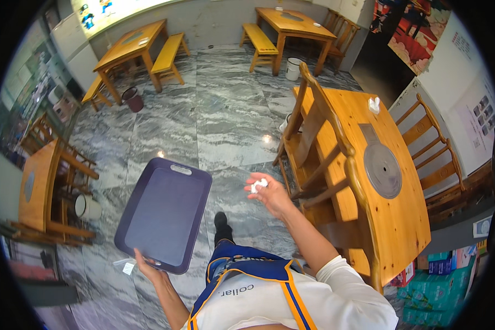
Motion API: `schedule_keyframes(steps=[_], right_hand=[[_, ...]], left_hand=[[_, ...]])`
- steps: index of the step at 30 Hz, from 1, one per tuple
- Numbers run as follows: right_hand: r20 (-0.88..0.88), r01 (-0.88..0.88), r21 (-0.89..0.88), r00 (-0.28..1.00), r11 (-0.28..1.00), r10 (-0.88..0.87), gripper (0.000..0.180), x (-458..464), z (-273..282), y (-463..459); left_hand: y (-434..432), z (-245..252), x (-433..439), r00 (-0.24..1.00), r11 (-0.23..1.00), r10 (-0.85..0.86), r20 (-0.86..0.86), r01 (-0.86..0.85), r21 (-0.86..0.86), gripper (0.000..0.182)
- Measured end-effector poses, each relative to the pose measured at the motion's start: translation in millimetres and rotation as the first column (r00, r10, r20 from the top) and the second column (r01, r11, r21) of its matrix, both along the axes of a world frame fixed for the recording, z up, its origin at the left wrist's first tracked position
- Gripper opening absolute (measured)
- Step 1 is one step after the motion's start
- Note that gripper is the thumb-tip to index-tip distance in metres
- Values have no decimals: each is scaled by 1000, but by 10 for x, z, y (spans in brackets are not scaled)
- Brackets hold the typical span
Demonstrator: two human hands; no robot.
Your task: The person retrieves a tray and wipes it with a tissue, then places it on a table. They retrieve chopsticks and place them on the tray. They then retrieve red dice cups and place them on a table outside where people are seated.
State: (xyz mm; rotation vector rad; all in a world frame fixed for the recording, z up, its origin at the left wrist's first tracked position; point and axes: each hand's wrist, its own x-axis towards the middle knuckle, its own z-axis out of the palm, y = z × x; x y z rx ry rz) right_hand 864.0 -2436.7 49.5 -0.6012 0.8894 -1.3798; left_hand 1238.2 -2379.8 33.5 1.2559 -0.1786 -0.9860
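Observation:
My left hand grips the near short edge of a dark purple-grey plastic tray, by its handle slot. The tray's upper face shows nothing on it, and part of my hand is hidden under the rim. A small white tag or piece of paper shows beside that hand. In my right hand is a crumpled white wad, which looks like tissue, held in the curled fingers above the marble-patterned floor. I wear a blue apron with orange edging.
At the right is a wooden table with a round metal plate, crumpled white tissue and wooden chairs. Farther off stand tables with yellow benches. Waste bins stand on the floor. Teal boxes are stacked at lower right.

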Motion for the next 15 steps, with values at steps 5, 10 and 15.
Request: schedule_keyframes(steps=[5, 10, 15], right_hand=[[-259, 253, 20, 936, 967, -239, 16, -579, 624, -1407], [-495, 510, -156, 701, 846, -514, 25, -1617, 1397, -2258], [-565, 585, -234, 567, 776, -599, 37, -2600, 1688, -2937]], left_hand=[[-1842, 62, -90, 998, 998, -63, 18, 63, 19, 29], [-3487, 132, -350, 982, 977, -186, 37, 181, 116, 48], [-4682, 167, -1093, 949, 949, -314, 17, 314, 12, 52]])
